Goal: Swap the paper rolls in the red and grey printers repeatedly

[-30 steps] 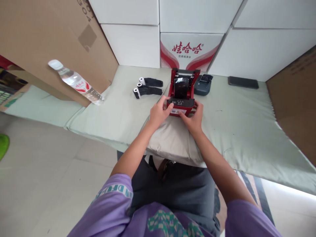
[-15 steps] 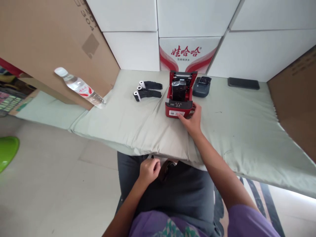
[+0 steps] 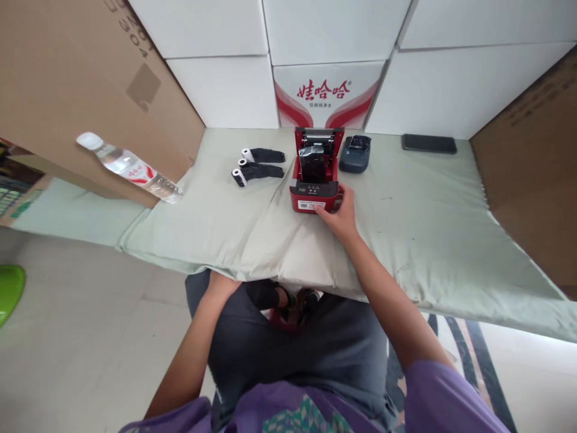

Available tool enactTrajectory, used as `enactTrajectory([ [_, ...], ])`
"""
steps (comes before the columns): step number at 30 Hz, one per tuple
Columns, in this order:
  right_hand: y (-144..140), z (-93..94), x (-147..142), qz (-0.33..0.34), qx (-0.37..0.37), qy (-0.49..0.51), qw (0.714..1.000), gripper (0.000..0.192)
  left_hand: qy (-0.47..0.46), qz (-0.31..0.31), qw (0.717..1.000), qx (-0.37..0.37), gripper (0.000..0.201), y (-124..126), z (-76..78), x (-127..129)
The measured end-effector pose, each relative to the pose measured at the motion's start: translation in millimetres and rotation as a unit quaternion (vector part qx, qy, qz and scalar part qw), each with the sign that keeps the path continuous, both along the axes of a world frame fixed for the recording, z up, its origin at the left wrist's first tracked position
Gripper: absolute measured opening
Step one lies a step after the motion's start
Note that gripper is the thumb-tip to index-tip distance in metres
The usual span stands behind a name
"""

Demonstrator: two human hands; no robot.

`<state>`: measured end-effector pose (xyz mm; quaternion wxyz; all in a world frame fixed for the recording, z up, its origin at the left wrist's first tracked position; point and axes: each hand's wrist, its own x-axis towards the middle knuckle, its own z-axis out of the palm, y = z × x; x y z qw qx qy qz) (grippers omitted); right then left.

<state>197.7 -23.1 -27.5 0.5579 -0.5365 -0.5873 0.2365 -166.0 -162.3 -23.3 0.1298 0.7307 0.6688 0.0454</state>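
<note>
Head view: right hand (image 3: 341, 215) rests on the front right corner of a red printer (image 3: 315, 182), thumb and fingers curled loosely against its casing, touching more than gripping. Printer sits on a pale green cloth-covered table (image 3: 428, 228), near the middle, lid up, a dark roll (image 3: 312, 163) sitting in its open bay. White barcode sticker on the printer's front face.

Left hand is down at the table's near edge, over the lap, mostly hidden under the cloth overhang; only the wrist and forearm (image 3: 211, 300) show, so cannot tell if it is open or closed or holding anything.

Just right of the red printer, a small dark blue printer (image 3: 355, 153), apart from it. Left of it, two paper rolls in black wraps (image 3: 259, 164), lying side by side. Black phone (image 3: 429, 143) flat near the back right. Plastic water bottle (image 3: 128, 168) lying tilted at the table's left end, against a brown cardboard box (image 3: 67, 78). White boxes (image 3: 329, 30) stacked behind, one with red print. Purple shirt, dark trousers at the bottom.
</note>
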Motion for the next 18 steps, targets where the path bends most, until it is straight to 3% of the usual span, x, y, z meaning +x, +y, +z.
enactTrajectory([
  [5,-2,-1.9,-1,0.006,-0.007,-0.004,1.000,0.092,0.079,-0.012,0.994,-0.071,0.040,-47,-0.4,3],
  [8,-4,-1.3,0,0.025,-0.029,-0.010,0.999,0.098,0.015,-0.081,0.993,-0.081,0.036,-74,17.6,2],
  [10,-5,-0.7,-1,0.036,-0.049,-0.015,0.998,0.100,-0.042,-0.121,0.992,-0.015,0.039,-74,33.0,5],
  [12,-6,-0.6,-1,0.035,-0.063,-0.024,0.997,0.101,-0.086,-0.132,0.982,0.103,0.043,-53,46.5,14],
  [14,-6,-0.7,-2,0.031,-0.068,-0.035,0.997,0.102,-0.161,-0.126,0.958,0.203,0.045,-10,55.5,28],
  [16,-5,-1.1,-3,0.027,-0.065,-0.046,0.996,0.105,-0.262,-0.106,0.925,0.256,0.048,46,58.8,50],
  [18,-4,-1.6,-3,0.022,-0.059,-0.056,0.996,0.107,-0.348,-0.050,0.902,0.252,0.045,103,57.0,75],
])
